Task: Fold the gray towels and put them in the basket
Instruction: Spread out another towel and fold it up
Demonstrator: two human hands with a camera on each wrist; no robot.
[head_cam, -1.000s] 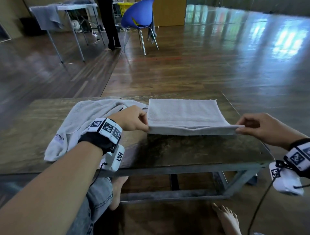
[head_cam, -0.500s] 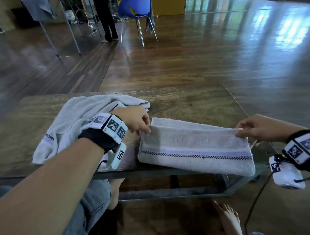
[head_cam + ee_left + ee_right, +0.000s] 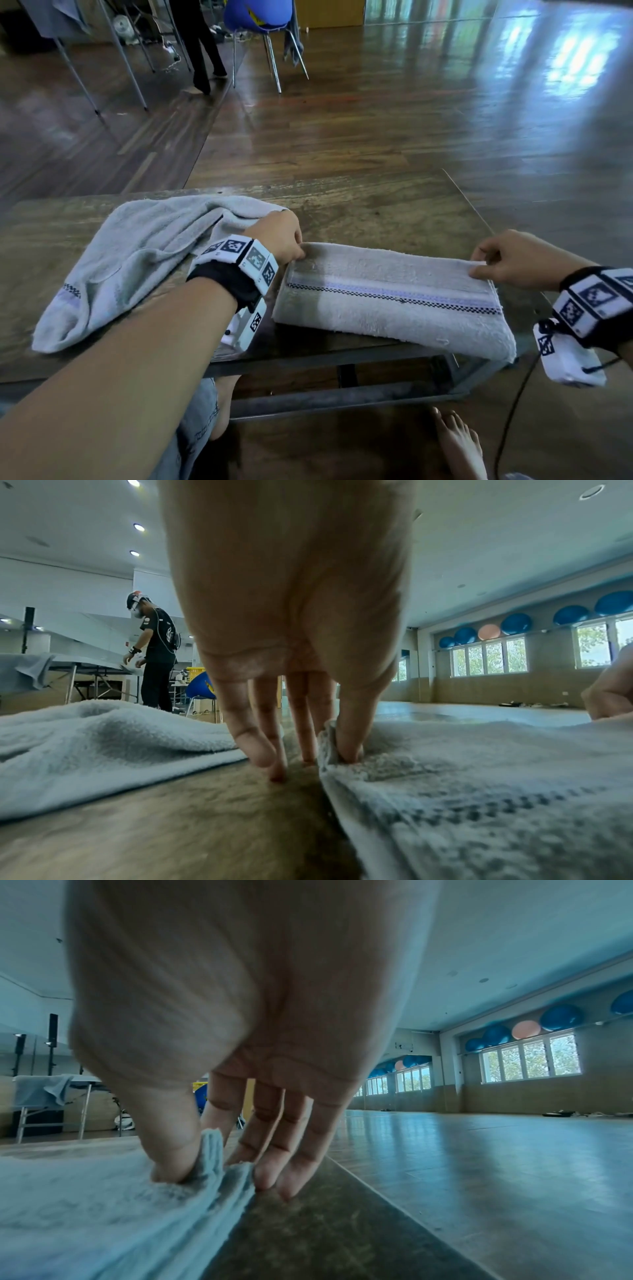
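Observation:
A gray towel with a checkered stripe (image 3: 387, 294) lies folded into a long band across the wooden table (image 3: 376, 212), its near edge hanging over the table's front. My left hand (image 3: 291, 246) pinches the band's far left corner between thumb and forefinger (image 3: 346, 739). My right hand (image 3: 486, 265) pinches the far right corner (image 3: 205, 1153) the same way. A second gray towel (image 3: 144, 253) lies crumpled on the table's left side, behind my left wrist. No basket is in view.
Beyond the table stretches a shiny wooden floor. A blue chair (image 3: 260, 20), a person's legs (image 3: 202, 44) and a folding table (image 3: 102, 51) stand at the far left. My bare feet (image 3: 459, 442) rest under the table's front.
Both hands drew the towel's far edge toward me, folding the flat towel over into a narrow striped band. The band now lies lower, overhanging the front edge. The view tilted down.

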